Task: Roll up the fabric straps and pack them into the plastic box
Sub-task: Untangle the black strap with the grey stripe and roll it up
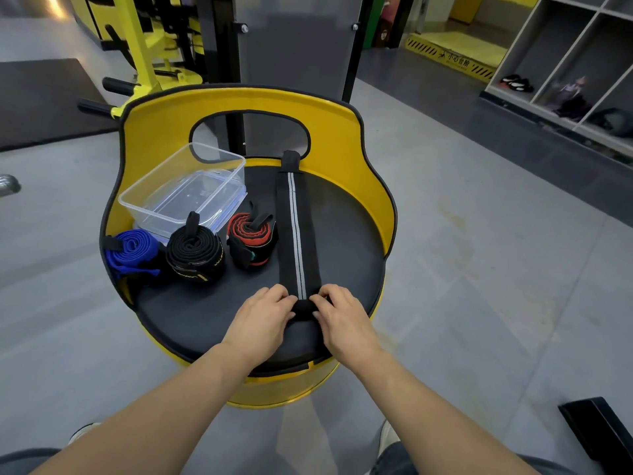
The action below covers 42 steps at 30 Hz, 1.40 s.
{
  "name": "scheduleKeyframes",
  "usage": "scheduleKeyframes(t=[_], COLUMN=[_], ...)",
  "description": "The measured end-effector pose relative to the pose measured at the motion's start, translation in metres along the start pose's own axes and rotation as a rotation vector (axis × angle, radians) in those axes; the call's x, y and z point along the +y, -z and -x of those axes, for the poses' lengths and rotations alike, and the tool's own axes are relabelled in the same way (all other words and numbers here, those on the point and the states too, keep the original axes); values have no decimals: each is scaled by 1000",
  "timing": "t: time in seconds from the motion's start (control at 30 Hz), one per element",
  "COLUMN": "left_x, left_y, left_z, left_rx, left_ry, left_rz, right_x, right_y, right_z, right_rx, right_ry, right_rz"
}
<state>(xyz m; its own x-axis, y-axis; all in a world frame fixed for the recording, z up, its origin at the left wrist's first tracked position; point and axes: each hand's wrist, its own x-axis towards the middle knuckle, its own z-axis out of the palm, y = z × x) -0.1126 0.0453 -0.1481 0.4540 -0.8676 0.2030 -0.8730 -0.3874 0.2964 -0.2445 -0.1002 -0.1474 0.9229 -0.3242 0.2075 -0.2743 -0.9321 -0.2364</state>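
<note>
Black strap (297,234) w/ grey stripe lies flat on round seat (346,234), near end pinched by left hand (265,315) & right hand (342,315); clear box (181,190) at back-left.

strap end: the near end of the black strap (297,234) is hidden under the fingers of both hands
shoes: cut off by the bottom edge
shelf items: too blurred to identify
</note>
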Motion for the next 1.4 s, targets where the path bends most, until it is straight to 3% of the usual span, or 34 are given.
scheduleKeyframes(t=[0.27,0.53,0.73,1.0,1.23,1.4], left_x=[4,14,7,18,40,42], left_y=[9,7,10,15,16,17], left_z=[-9,-4,-8,-14,-7,2], left_rx=[-6,-53,-6,115,95,110], left_ry=[166,324,388,588,778,863], left_rz=[194,297,299,422,584,680], right_x=[1,-4,-8,-15,-41,-53], right_y=[8,15,20,20,6,8], right_z=[-12,-14,-26,-24,-7,-1], right_rx=[8,-215,-287,-107,133,63], right_ry=[-85,-209,-320,-385,-666,-690], right_rz=[-67,-205,-224,-198,-532,-522])
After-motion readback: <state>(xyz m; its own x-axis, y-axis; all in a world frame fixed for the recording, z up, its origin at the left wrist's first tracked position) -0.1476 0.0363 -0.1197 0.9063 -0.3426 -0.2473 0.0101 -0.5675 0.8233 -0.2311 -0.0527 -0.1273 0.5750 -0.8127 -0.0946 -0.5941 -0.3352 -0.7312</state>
